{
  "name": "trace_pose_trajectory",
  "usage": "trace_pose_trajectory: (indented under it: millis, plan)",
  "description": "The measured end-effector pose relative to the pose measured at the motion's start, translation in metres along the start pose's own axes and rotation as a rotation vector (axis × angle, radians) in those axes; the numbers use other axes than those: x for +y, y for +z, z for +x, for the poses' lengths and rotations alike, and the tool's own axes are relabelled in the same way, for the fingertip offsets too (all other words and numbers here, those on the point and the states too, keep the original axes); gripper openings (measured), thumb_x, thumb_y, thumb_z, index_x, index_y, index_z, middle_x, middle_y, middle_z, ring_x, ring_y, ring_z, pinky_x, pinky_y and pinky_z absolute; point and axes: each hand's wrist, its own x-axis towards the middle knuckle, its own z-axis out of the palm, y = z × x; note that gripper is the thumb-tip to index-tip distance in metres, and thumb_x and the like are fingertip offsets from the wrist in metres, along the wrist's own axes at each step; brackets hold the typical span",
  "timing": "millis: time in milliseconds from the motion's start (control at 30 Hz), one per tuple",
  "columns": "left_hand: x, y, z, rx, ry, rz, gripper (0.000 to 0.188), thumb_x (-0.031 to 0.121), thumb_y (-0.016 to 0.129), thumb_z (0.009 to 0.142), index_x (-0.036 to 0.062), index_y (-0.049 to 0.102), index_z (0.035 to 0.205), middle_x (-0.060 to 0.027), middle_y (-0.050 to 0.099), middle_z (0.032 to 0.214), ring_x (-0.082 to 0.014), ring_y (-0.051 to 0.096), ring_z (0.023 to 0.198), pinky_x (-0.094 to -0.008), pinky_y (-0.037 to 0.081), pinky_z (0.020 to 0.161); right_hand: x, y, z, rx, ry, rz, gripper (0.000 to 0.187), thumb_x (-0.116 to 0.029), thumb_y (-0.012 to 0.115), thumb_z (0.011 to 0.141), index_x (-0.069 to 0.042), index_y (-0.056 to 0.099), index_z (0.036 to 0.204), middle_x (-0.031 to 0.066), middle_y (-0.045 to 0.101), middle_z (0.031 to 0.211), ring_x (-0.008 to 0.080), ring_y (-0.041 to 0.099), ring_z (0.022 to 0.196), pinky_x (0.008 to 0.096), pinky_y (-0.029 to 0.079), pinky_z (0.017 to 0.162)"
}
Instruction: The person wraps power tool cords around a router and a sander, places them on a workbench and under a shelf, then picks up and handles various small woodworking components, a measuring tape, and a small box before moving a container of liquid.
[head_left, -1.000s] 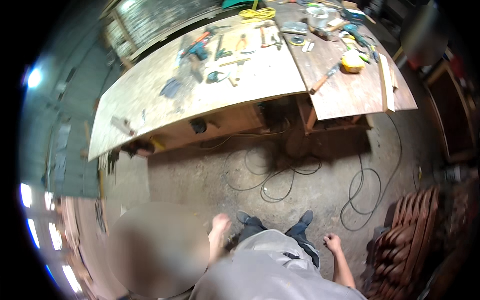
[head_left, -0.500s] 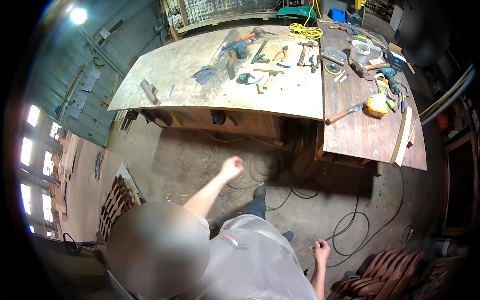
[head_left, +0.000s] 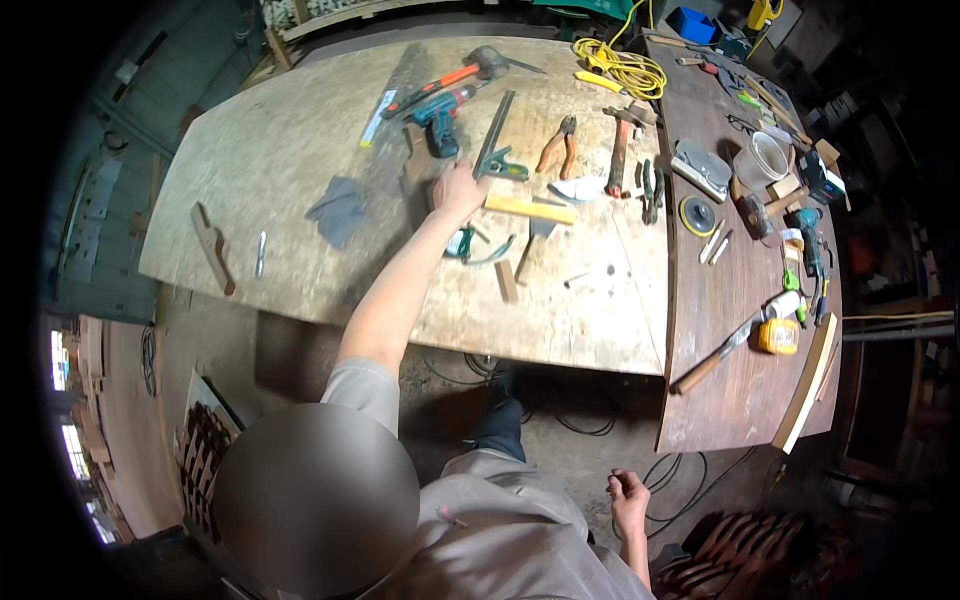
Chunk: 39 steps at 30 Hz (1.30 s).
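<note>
My left arm stretches across the pale workbench (head_left: 290,120). My left hand (head_left: 458,192) is low over it, at the lower end of the blade of a combination square (head_left: 505,165); its fingertips are hidden, so a grip cannot be made out. A dark brown wooden piece (head_left: 415,165) lies just left of that hand, and a cordless drill (head_left: 438,125) is beyond it. Close on the right is a light wooden strip (head_left: 530,208). Lower down, my right hand (head_left: 628,502) hangs beside my body, away from the bench, with curled fingers; anything inside them is hidden.
Pliers (head_left: 558,148), a hammer (head_left: 618,150) and a grey cloth (head_left: 338,210) lie on the pale bench. The brown side bench (head_left: 700,400) bears a white bucket (head_left: 762,160), a yellow tape measure (head_left: 778,337) and several tools. Dark cables (head_left: 590,425) loop over the floor.
I have come nearer the workbench. My left hand has moved forward from above the floor to the combination square. My right hand remains low at my side, fingers curled.
</note>
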Motion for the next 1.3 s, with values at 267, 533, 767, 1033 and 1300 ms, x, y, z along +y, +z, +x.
trace_pose_trajectory:
  millis: [267, 533, 767, 1033, 1300]
  plan:
    - [0.025, 0.054, 0.121, -0.225, -0.220, 0.159, 0.063, 0.037, 0.073, 0.068, -0.0007, 0.055, 0.116, -0.0216, 0.066, 0.106, -0.0316, 0.065, 0.101, -0.0389, 0.052, 0.084, -0.205, 0.025, 0.089, -0.097, -0.041, -0.207, 0.014, -0.004, 0.065, 0.081, 0.000, 0.066, 0.095, 0.0163, 0.065, 0.089, 0.0282, 0.066, 0.076, 0.0345, 0.052, 0.068]
    - [0.004, -0.006, 0.076, -0.398, -0.164, -1.192, 0.039, 0.000, 0.060, 0.073, -0.0030, 0.052, 0.111, -0.0058, 0.060, 0.094, -0.0158, 0.058, 0.082, -0.0284, 0.046, 0.071, -0.300, 0.043, 0.350, 0.284, -0.432, -0.270, 0.022, -0.012, 0.068, 0.082, -0.004, 0.063, 0.102, 0.0173, 0.062, 0.088, 0.0283, 0.064, 0.071, 0.0397, 0.051, 0.063]
    - [-0.064, -0.106, -0.119, -0.160, -0.492, -1.292, 0.067, -0.004, 0.060, 0.064, 0.0029, 0.042, 0.129, -0.0054, 0.052, 0.097, -0.0141, 0.054, 0.082, -0.0257, 0.047, 0.066, -0.323, 0.033, 0.495, 0.599, -0.069, -0.734, 0.031, -0.023, 0.065, 0.080, 0.000, 0.059, 0.099, 0.0242, 0.060, 0.102, 0.0403, 0.060, 0.094, 0.0472, 0.051, 0.078]
    - [-0.095, -0.115, -0.167, -0.167, -0.503, -1.160, 0.048, -0.003, 0.058, 0.065, 0.0047, 0.047, 0.111, -0.0010, 0.045, 0.089, -0.0110, 0.046, 0.081, -0.0235, 0.038, 0.072, -0.314, 0.017, 0.522, 0.300, 0.006, -0.832, 0.032, -0.018, 0.060, 0.078, 0.000, 0.053, 0.104, 0.0231, 0.067, 0.095, 0.0389, 0.065, 0.091, 0.0483, 0.052, 0.076]
    - [-0.073, -0.101, -0.134, -0.309, -0.507, -1.415, 0.043, -0.001, 0.065, 0.069, 0.0032, 0.051, 0.109, -0.0033, 0.053, 0.092, -0.0122, 0.051, 0.083, -0.0242, 0.041, 0.075, -0.323, 0.020, 0.500, 0.513, 0.101, -0.635, 0.023, -0.015, 0.064, 0.071, -0.002, 0.067, 0.090, 0.0206, 0.068, 0.094, 0.0375, 0.065, 0.092, 0.0447, 0.052, 0.079]
